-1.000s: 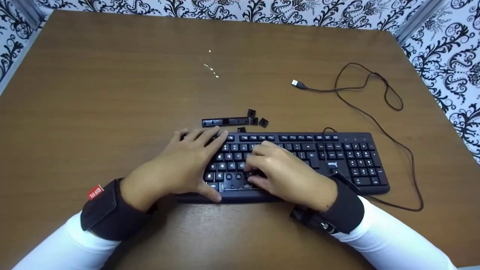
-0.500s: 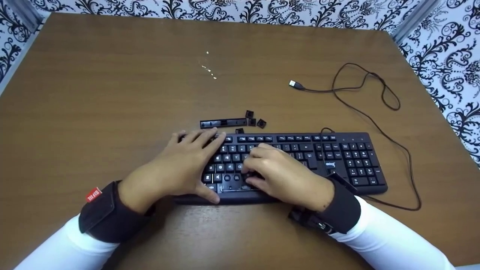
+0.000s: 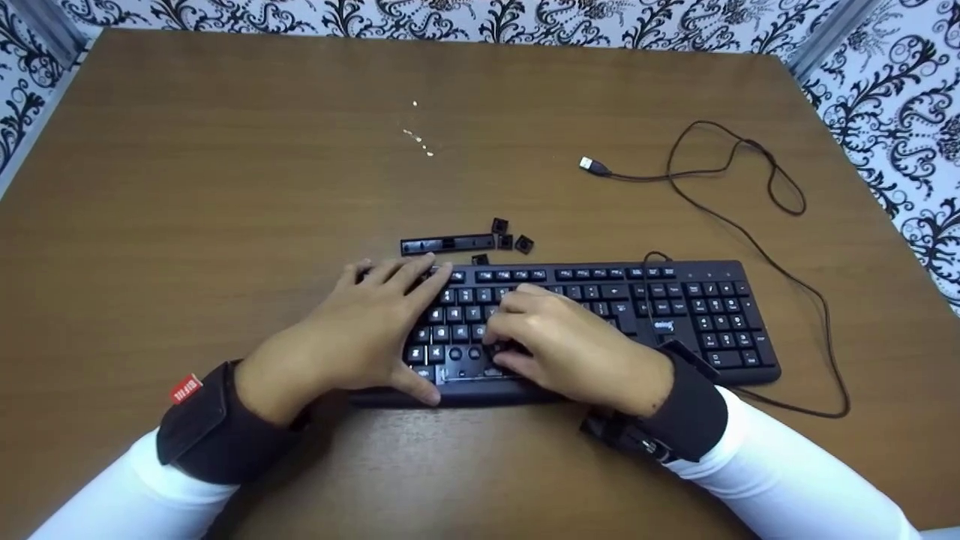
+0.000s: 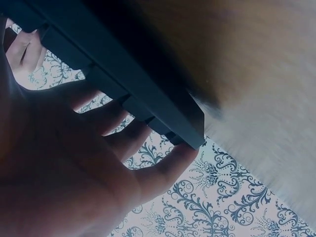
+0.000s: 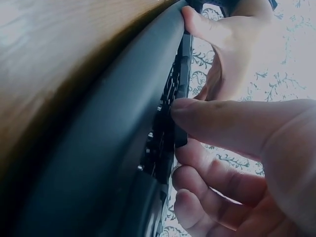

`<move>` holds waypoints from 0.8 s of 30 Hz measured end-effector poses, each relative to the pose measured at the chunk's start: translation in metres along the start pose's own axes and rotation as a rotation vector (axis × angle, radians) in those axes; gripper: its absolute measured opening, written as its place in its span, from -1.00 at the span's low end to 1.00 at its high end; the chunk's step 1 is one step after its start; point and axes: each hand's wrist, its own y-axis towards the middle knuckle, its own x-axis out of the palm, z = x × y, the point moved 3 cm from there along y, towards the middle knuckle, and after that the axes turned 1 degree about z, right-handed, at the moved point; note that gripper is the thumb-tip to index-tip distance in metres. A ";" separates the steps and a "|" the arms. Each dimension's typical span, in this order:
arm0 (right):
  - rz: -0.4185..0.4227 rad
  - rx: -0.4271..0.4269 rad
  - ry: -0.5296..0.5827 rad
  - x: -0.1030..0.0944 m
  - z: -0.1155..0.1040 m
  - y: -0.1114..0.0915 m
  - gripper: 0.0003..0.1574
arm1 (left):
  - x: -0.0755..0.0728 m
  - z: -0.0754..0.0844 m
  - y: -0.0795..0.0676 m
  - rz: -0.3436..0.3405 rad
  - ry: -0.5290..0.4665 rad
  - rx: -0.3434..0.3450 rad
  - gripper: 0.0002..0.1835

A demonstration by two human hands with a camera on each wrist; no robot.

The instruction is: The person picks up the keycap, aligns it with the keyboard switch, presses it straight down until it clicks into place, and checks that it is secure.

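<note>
A black keyboard (image 3: 712, 315) lies on the table, with round key mounts and a bare strip (image 3: 480, 373) where keycaps are off in its lower rows. Splayed over its left end, my left hand (image 3: 367, 322) rests with the thumb on the front rim and the fingertips by the back edge. My right hand (image 3: 562, 345) pinches a keycap (image 5: 181, 136) in the lower rows between thumb and index finger, as the right wrist view shows. Its other fingers are bent. Behind the keyboard lie a long black spacebar (image 3: 448, 244) and several loose keycaps (image 3: 524, 244).
A black cable (image 3: 750, 232) loops along the right side of the wooden table (image 3: 225, 150), its USB plug (image 3: 595, 166) lying toward the back. Small pale crumbs (image 3: 418, 139) are scattered farther back. Patterned wallpaper (image 3: 450, 19) borders the table.
</note>
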 end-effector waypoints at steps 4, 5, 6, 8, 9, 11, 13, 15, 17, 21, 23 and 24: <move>0.000 0.006 -0.001 -0.001 0.000 -0.001 -0.82 | 0.000 0.001 0.002 0.004 -0.004 0.007 0.48; -0.002 0.009 0.000 0.000 0.000 -0.002 -0.82 | 0.000 0.001 0.002 0.003 -0.005 0.010 0.48; -0.003 0.011 0.002 0.001 0.000 -0.002 -0.82 | 0.001 0.001 0.001 0.000 -0.005 0.011 0.48; -0.006 0.015 -0.002 0.002 -0.001 -0.002 -0.82 | 0.001 0.001 0.000 -0.004 -0.002 0.010 0.48; -0.008 0.016 -0.008 0.002 -0.002 -0.001 -0.82 | 0.001 0.000 0.000 -0.004 0.001 0.009 0.48; -0.009 0.018 -0.024 0.002 -0.004 -0.001 -0.83 | 0.001 0.000 -0.002 -0.003 0.008 0.005 0.48; -0.006 0.013 -0.037 0.002 -0.005 0.000 -0.83 | 0.000 0.000 -0.002 -0.001 0.011 0.001 0.48; -0.002 0.007 -0.041 0.003 -0.005 0.000 -0.84 | 0.001 0.000 -0.002 -0.003 0.009 0.000 0.48; 0.000 0.002 -0.034 0.004 -0.005 -0.001 -0.84 | 0.001 0.000 -0.002 -0.011 0.006 0.003 0.48; 0.014 0.001 -0.026 0.002 -0.005 -0.001 -0.83 | 0.001 0.000 -0.002 -0.014 0.000 0.003 0.47; 0.025 0.001 -0.026 0.001 -0.005 -0.001 -0.83 | 0.000 0.000 -0.002 -0.009 0.000 -0.001 0.47; 0.028 0.001 -0.027 0.001 -0.005 0.000 -0.84 | 0.000 0.000 -0.002 -0.007 0.001 -0.002 0.47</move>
